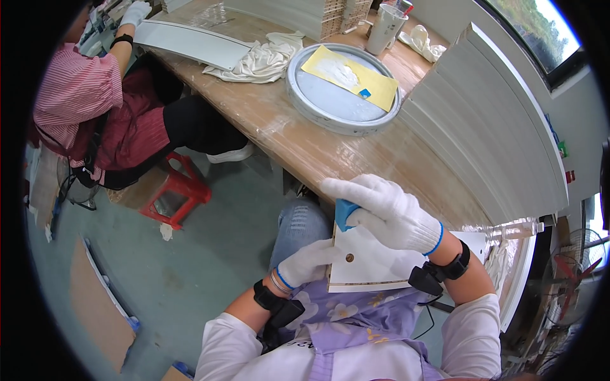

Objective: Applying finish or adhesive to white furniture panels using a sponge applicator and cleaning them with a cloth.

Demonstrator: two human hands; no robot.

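A flat white board with a small round hole lies across my lap at the table's near edge. My left hand, in a white knit glove with a blue cuff, grips the board's left edge; its fingertips are partly hidden. Above the board is my right hand, gloved the same way, closed around a blue piece that I cannot identify further. Its index finger points left along the top. Most of the blue piece is covered by the glove.
On the table stands a round grey lid bearing yellow sheet with white paste or powder. Tall stacked white boards rise at right. Crumpled cloth and a cup lie beyond. Another person sits left near a red stool.
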